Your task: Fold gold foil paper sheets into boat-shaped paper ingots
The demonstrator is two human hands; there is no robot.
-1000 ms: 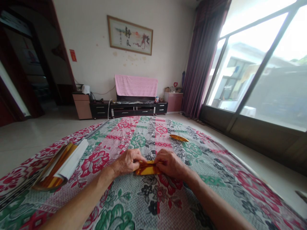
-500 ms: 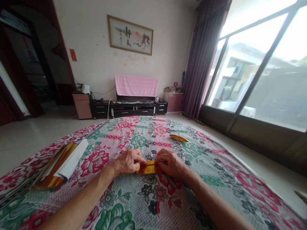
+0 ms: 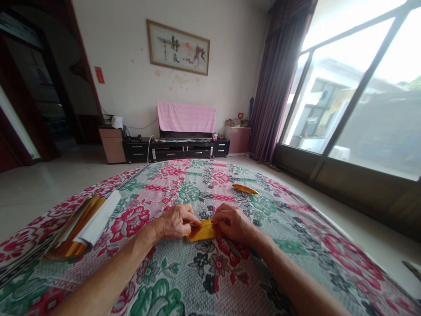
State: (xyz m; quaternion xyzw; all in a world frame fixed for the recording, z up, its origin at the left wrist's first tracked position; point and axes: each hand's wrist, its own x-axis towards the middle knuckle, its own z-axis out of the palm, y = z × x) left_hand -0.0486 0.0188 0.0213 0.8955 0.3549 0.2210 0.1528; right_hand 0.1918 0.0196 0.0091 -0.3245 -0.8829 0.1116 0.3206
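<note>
A small piece of gold foil paper [image 3: 203, 232], with a crease line across it, is held low over the patterned cloth between both hands. My left hand [image 3: 179, 221] pinches its left end with thumb and bent fingers. At the right end, my right hand [image 3: 232, 223] grips the paper the same way, its fingers curled over the edge. The fingertips hide both ends of the paper. Farther off, to the right, lies a pointed, boat-shaped folded gold paper [image 3: 245, 189], apart from the hands.
On the left of the table rests a curved stack of gold and white paper sheets [image 3: 87, 228]. A flowered tablecloth [image 3: 158, 263] covers the round table. Beyond it stand a low black cabinet [image 3: 182, 151] and a television under a pink cloth [image 3: 187, 116]. Windows [image 3: 355, 87] line the right side.
The gold paper has tilted slightly between my fingers, and its front face looks brighter and more evenly yellow. Both hands stay in nearly the same place.
</note>
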